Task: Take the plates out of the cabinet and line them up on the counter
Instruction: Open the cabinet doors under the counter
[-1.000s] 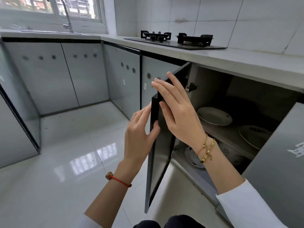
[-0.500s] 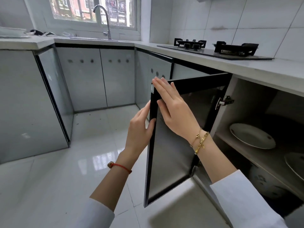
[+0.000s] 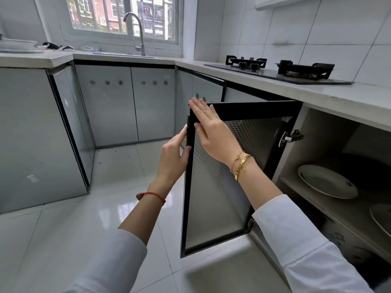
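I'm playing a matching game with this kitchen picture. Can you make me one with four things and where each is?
Things:
1. white plate
2. gas stove
3. tap
4. red string bracelet

Places:
A. on the left wrist
B. under the window
C. on the shelf inside the open cabinet
D. on top of the counter by the tiled wall

Pairs: 1-C, 2-D, 3-B, 4-A
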A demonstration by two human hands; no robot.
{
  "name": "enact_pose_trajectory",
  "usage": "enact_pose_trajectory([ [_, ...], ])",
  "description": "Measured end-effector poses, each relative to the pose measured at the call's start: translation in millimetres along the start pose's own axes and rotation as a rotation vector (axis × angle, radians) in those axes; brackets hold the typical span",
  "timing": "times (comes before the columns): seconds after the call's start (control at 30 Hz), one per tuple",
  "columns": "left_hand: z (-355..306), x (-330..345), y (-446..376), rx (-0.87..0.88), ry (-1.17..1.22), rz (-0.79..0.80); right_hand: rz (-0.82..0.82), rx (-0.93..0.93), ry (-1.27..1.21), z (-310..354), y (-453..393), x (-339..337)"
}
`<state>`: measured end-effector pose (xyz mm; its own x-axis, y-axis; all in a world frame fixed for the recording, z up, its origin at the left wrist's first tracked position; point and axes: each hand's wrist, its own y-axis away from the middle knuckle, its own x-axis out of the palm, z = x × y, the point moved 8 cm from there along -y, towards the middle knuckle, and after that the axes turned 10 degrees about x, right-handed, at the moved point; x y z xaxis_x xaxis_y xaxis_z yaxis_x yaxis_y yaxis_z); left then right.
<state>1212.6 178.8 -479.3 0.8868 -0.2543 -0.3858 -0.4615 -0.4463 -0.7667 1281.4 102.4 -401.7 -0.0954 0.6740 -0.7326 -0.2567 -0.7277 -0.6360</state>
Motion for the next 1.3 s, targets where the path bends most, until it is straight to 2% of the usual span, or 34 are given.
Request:
enact_pose_trajectory([
  [0.37, -20.9, -6.8, 10.0, 0.035, 0.042, -0.063, -0.028, -0.001, 0.035, 0.9, 18.8, -13.4],
  [0.67, -70.7, -13.4, 24.5, 0.151, 0.071, -0.198, -0.154, 0.166, 0.138, -33.5, 75.3, -68.5],
  [1.07, -164.7, 116.7, 26.0, 0.279, 0.370, 0.131, -0.238, 0.472, 0.348, -112.0, 187.5, -174.1],
  [1.3, -233.9, 185.8, 40.9, 0.337, 0.539, 0.290, -0.319, 0.605, 0.467, -135.1, 237.7, -232.0],
])
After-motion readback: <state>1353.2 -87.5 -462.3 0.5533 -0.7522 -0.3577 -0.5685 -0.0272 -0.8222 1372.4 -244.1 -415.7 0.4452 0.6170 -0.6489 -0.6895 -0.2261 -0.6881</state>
